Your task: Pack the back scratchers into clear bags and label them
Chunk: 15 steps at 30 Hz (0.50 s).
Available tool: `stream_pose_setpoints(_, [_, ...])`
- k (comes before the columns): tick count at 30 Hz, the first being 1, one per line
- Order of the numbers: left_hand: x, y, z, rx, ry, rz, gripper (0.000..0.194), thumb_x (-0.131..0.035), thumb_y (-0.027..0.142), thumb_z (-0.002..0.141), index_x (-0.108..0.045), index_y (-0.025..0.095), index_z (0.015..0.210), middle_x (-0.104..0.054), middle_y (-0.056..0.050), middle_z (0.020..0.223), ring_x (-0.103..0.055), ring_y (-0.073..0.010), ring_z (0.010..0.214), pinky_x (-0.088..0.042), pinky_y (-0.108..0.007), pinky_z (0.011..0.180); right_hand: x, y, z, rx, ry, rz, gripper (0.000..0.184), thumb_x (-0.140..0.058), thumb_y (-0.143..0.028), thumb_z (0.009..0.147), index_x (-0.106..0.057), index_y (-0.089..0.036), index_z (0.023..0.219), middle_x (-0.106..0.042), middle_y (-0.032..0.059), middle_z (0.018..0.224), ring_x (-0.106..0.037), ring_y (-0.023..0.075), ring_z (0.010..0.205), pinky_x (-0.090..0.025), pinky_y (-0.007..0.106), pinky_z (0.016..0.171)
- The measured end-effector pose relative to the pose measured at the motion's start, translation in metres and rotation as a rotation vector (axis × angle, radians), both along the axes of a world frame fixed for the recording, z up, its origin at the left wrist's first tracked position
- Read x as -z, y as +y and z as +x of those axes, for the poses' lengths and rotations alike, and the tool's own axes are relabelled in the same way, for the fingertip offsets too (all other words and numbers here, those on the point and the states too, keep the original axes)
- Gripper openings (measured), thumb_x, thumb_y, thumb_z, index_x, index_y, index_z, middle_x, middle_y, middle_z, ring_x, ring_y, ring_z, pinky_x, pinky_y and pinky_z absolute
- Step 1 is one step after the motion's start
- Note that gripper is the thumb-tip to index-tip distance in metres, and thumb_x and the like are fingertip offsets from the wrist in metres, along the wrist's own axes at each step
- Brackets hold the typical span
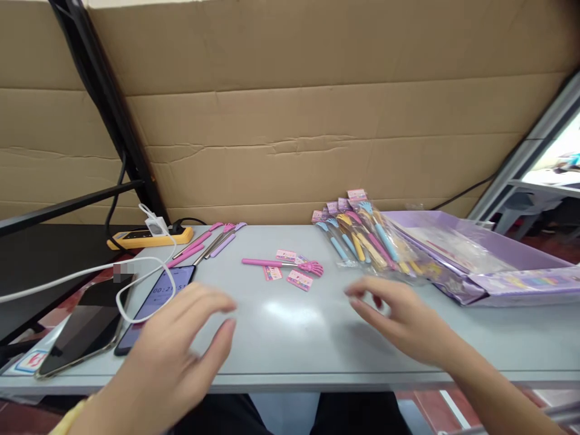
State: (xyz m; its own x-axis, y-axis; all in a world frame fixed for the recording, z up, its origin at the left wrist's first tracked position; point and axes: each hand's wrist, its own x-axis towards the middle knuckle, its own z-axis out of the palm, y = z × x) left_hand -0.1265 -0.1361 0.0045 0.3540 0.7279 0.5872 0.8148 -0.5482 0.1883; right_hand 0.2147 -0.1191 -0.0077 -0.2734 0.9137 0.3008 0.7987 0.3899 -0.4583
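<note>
My left hand [181,350] hovers over the front left of the table, thumb and fingers apart, holding nothing. On the right, my right hand [403,320] is above the tabletop with curved fingers; a small gap shows between thumb and forefinger, and nothing is in it. Between and beyond the hands lies a pink back scratcher [263,262] with a hand-shaped end, resting across several small printed cards [299,280]. Nearest to my right hand is a pile of bagged back scratchers [360,235] in blue, yellow and pink, with header cards. Loose pink and purple back scratchers [223,243] lie at the back left.
A purple box [512,241] with clear plastic bags [446,244] stands on the right. Two phones, one showing a timer [165,290] and one dark [88,320], lie at left under a white cable [149,260]. Behind them sits a yellow power strip [131,238]. Cardboard [294,121] walls the back.
</note>
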Motion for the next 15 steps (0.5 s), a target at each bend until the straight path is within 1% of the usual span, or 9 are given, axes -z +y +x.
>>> stream_pose_setpoints(2, [-0.008, 0.035, 0.025, 0.093, 0.119, -0.063, 0.029, -0.039, 0.032, 0.089, -0.063, 0.021, 0.101, -0.064, -0.006, 0.097, -0.059, -0.0190, 0.091, -0.048, -0.032, 0.081, -0.001, 0.036, -0.019, 0.016, -0.120, 0.125, 0.031, -0.043, -0.034, 0.090, -0.061, -0.017, 0.107, -0.064, 0.0102, 0.102, -0.057, 0.0223, 0.094, -0.047, 0.037, 0.081])
stream_pose_setpoints(4, [-0.006, 0.070, 0.046, 0.086, 0.260, -0.113, 0.032, -0.036, 0.023, 0.088, -0.062, 0.017, 0.106, -0.064, -0.010, 0.103, -0.057, -0.0218, 0.098, -0.045, -0.037, 0.087, 0.004, 0.063, -0.034, 0.024, -0.269, 0.156, 0.032, -0.045, -0.032, 0.090, -0.061, -0.012, 0.109, -0.063, 0.0130, 0.101, -0.055, 0.0251, 0.097, -0.044, 0.040, 0.085])
stream_pose_setpoints(5, [-0.002, 0.086, 0.054, 0.064, 0.323, -0.130, 0.032, -0.036, 0.020, 0.087, -0.062, 0.015, 0.105, -0.064, -0.011, 0.103, -0.056, -0.0231, 0.099, -0.044, -0.038, 0.088, 0.008, 0.073, -0.039, 0.005, -0.334, 0.141, 0.033, -0.047, -0.034, 0.089, -0.061, -0.011, 0.108, -0.062, 0.0133, 0.100, -0.053, 0.0259, 0.097, -0.043, 0.040, 0.086])
stream_pose_setpoints(8, [0.018, 0.122, 0.067, -0.001, 0.440, -0.186, 0.031, -0.038, 0.025, 0.089, -0.063, 0.013, 0.103, -0.063, -0.014, 0.103, -0.054, -0.0260, 0.102, -0.041, -0.039, 0.088, 0.019, 0.088, -0.047, 0.015, -0.427, 0.126, 0.032, -0.046, -0.035, 0.091, -0.062, -0.011, 0.105, -0.061, 0.0137, 0.096, -0.051, 0.0263, 0.097, -0.040, 0.040, 0.087])
stream_pose_setpoints(10, [0.031, 0.136, 0.069, -0.020, 0.459, -0.205, 0.032, -0.036, 0.027, 0.090, -0.063, 0.013, 0.101, -0.063, -0.013, 0.102, -0.054, -0.0264, 0.102, -0.039, -0.040, 0.087, 0.024, 0.092, -0.049, 0.026, -0.452, 0.145, 0.033, -0.042, -0.036, 0.093, -0.062, -0.011, 0.103, -0.061, 0.0132, 0.094, -0.050, 0.0257, 0.097, -0.039, 0.038, 0.086])
stream_pose_setpoints(12, [0.036, 0.144, 0.069, -0.029, 0.448, -0.176, 0.032, -0.033, 0.026, 0.092, -0.062, 0.014, 0.096, -0.064, -0.013, 0.100, -0.055, -0.0261, 0.099, -0.038, -0.041, 0.085, 0.026, 0.094, -0.049, 0.026, -0.478, 0.194, 0.034, -0.039, -0.036, 0.094, -0.063, -0.011, 0.099, -0.061, 0.0134, 0.093, -0.050, 0.0253, 0.096, -0.038, 0.037, 0.084])
stream_pose_setpoints(13, [0.035, 0.146, 0.069, -0.028, 0.437, -0.145, 0.033, -0.032, 0.026, 0.092, -0.062, 0.014, 0.094, -0.064, -0.013, 0.098, -0.056, -0.0260, 0.097, -0.037, -0.041, 0.084, 0.026, 0.095, -0.049, 0.028, -0.486, 0.232, 0.035, -0.038, -0.036, 0.095, -0.063, -0.011, 0.097, -0.061, 0.0138, 0.093, -0.050, 0.0251, 0.095, -0.037, 0.037, 0.083])
stream_pose_setpoints(15, [0.026, 0.144, 0.068, -0.022, 0.397, -0.066, 0.033, -0.030, 0.026, 0.093, -0.060, 0.014, 0.092, -0.065, -0.012, 0.095, -0.057, -0.0257, 0.093, -0.037, -0.041, 0.081, 0.022, 0.094, -0.046, 0.045, -0.466, 0.312, 0.036, -0.036, -0.035, 0.096, -0.062, -0.011, 0.092, -0.061, 0.0141, 0.091, -0.050, 0.0236, 0.090, -0.036, 0.035, 0.080])
